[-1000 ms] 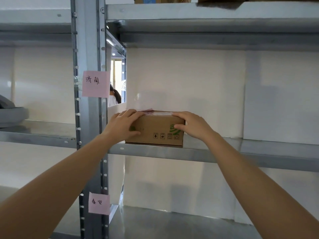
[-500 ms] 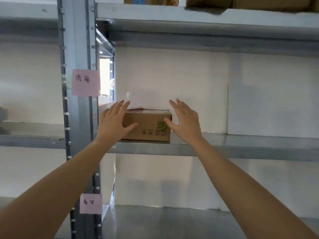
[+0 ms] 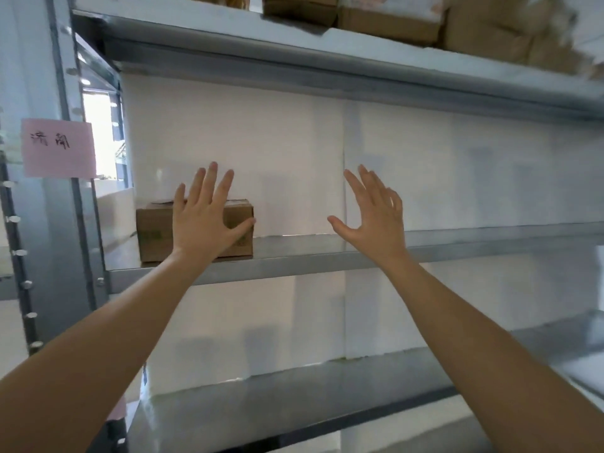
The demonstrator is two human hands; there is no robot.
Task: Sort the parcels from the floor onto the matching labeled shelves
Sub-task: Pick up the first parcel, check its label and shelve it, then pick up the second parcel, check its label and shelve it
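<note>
Released within the last second: both hands lifted off the parcel [image 3: 153,232], now standing alone on the middle shelf [image 3: 327,256]. Left hand [image 3: 204,223] fingers spread, in front of it; right hand [image 3: 376,220] fingers spread, well apart. Placement judged complete. Brown carton, upright, beside pink label [image 3: 58,148].

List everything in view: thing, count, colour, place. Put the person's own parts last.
cardboard parcel: one, brown, left end of the middle shelf, partly behind the left hand
middle shelf: one, grey metal
upper shelf: one, grey metal
cardboard boxes: several, brown, on the upper shelf, blurred
lower shelf: one, grey metal
upright post: one, grey metal, left
paper label: one, pink, handwritten, on the post
left hand: open, in front of the parcel
right hand: open, apart from the parcel
</note>
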